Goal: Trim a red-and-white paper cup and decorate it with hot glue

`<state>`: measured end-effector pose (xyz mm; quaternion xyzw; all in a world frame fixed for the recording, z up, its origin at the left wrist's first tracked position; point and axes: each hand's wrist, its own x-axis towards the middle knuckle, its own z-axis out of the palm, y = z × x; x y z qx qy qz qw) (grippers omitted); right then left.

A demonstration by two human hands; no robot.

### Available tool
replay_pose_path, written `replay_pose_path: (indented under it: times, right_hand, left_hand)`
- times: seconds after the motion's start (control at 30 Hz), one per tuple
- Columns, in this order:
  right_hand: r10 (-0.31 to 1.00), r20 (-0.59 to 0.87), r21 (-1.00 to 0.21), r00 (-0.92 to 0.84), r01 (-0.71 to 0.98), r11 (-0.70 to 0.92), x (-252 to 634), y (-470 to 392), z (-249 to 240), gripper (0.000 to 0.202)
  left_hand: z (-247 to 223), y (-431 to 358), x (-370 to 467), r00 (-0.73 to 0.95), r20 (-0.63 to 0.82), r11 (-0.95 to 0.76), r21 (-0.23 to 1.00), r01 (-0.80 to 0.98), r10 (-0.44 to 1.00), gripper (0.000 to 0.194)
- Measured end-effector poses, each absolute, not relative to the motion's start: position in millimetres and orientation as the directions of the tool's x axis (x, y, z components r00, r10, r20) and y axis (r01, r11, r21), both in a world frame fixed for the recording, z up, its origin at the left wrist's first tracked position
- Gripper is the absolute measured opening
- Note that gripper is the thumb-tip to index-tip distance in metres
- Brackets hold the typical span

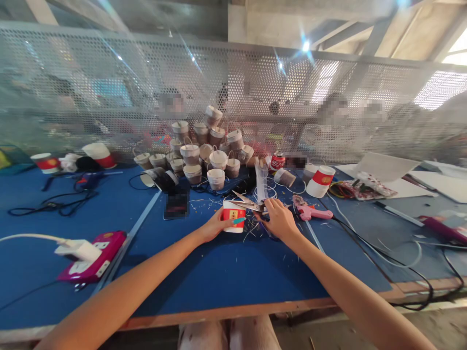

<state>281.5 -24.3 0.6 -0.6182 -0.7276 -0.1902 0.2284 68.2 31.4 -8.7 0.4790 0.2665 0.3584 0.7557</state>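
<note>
My left hand point(214, 226) is closed around a red and white paper cup point(233, 214), holding it upright low over the blue table. In my right hand point(278, 218) is a pair of scissors point(248, 202). Their blades are spread and point left, across the rim of the cup. Whether a blade touches the rim I cannot tell. Just beyond the scissors stands a bundle of clear plastic strips point(261, 180). Thin pale offcuts lie scattered around both hands. A pink glue gun point(312, 210) lies to the right of my right hand.
Behind the hands rises a pile of small brown and white buckets point(218, 159). A dark phone point(176, 204) lies left. Magenta power strips point(93, 260) sit at both sides, with cables trailing. A red can point(277, 163) and another paper cup point(321, 181) stand right, before a perforated screen point(146, 82).
</note>
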Motion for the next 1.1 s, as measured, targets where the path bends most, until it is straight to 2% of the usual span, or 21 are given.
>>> replay_pose_path:
  times: [0.67,1.1]
  right_hand:
    - [0.867,0.468,0.067,-0.171,0.985,0.159,285,-31,12,0.025]
    - [0.88,0.447,0.062,-0.161,0.987,0.149,286,-31,12,0.029]
  left_hand:
    - [-6,32,66,0.624,-0.075,0.296,0.92,-0.257,0.777,0.06]
    - [-8,35,64,0.609,-0.077,0.29,0.921,-0.26,0.789,0.057]
